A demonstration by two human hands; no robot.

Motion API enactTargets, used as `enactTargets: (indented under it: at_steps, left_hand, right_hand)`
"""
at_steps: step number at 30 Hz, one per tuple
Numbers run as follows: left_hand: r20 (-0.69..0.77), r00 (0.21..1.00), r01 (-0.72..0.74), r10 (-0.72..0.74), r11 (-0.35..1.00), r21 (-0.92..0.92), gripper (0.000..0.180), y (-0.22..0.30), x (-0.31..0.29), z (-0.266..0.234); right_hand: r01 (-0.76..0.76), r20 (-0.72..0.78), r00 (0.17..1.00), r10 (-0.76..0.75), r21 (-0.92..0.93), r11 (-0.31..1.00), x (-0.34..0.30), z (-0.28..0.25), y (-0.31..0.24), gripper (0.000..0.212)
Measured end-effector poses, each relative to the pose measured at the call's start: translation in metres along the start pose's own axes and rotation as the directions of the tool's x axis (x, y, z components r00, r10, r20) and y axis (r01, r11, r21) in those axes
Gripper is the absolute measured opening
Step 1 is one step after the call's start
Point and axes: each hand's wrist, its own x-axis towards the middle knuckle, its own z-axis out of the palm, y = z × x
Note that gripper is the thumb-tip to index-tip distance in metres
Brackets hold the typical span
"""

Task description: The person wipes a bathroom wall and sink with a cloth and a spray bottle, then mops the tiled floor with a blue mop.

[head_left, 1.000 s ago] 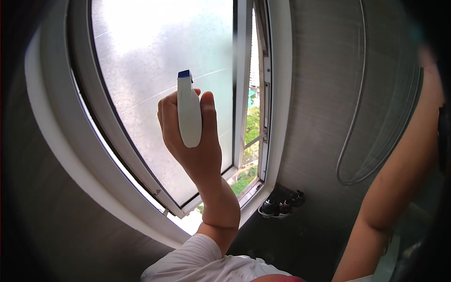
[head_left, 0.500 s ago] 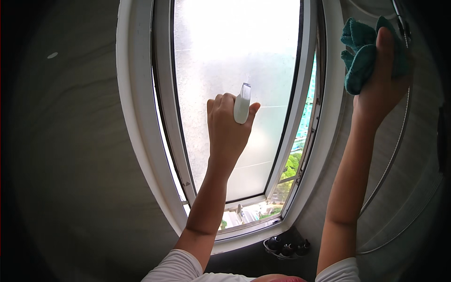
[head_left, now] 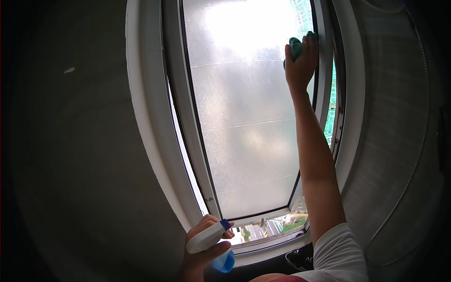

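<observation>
My right hand is raised high and presses a teal cloth against the upper right of the frosted window pane. My left hand is low at the bottom edge, below the window, and grips a spray bottle with a white head and blue body. The bottle points to the right, away from the glass. The pane sits in a white frame and is slightly swung open.
Grey tiled walls flank the window on both sides. A shower hose hangs along the right wall. A dark fitting sits under the sill. Buildings and greenery show through the gap at the window's bottom and right.
My left hand has dropped with the spray bottle from the glass to below the sill. My right hand has brought the teal cloth from the right wall onto the upper pane.
</observation>
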Motion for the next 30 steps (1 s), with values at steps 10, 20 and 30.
enactTargets:
  at_steps: [10, 20, 30]
  left_hand:
    - [0.099, 0.962, -0.268, 0.256, 0.955, 0.13, 0.025, 0.017, -0.031, -0.109]
    - [0.278, 0.868, -0.402, 0.411, 0.911, -0.093, 0.026, 0.002, -0.021, -0.145]
    - [0.164, 0.898, -0.305, 0.409, 0.845, -0.44, 0.028, -0.005, 0.003, -0.118]
  right_hand:
    - [0.346, 0.281, 0.75, -0.599, 0.605, 0.717, -0.05, -0.061, -0.101, 0.052]
    - [0.202, 0.119, 0.935, -0.333, 0.591, 0.781, 0.065, 0.038, -0.171, 0.06]
    - [-0.217, 0.146, 0.971, 0.19, 0.2, 0.955, 0.14, 0.09, 0.006, 0.049]
